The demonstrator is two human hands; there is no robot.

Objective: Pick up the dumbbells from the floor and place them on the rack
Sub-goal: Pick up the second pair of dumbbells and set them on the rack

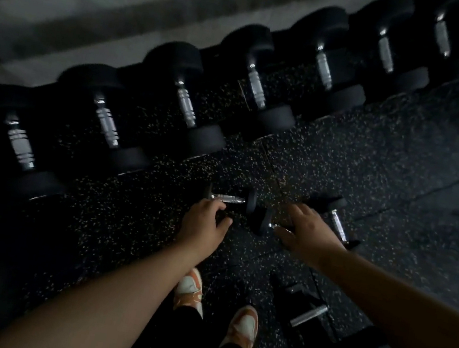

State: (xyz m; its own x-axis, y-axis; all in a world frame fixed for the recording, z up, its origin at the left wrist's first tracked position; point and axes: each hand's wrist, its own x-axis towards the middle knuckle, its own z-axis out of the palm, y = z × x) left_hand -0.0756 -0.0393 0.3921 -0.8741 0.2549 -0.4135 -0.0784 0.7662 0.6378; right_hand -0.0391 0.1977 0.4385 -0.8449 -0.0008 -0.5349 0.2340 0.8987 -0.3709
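Scene dim, blurred. Left hand (203, 222) low over speckled floor (374, 173), fingers curled loosely, just beside handle of small dumbbell (231, 198); grip not closed on it. Right hand (308, 232) spread, fingers open, over second dumbbell (267, 221); contact possibly made, cannot tell. Third dumbbell (338, 224) just beyond right hand. Row of large dumbbells (185, 105) behind. Orange-white shoes (244, 325) below.

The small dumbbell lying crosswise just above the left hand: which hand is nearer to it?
Left. The left hand is just below the small dumbbell, fingers near its handle. The right hand is further right, over another dumbbell.
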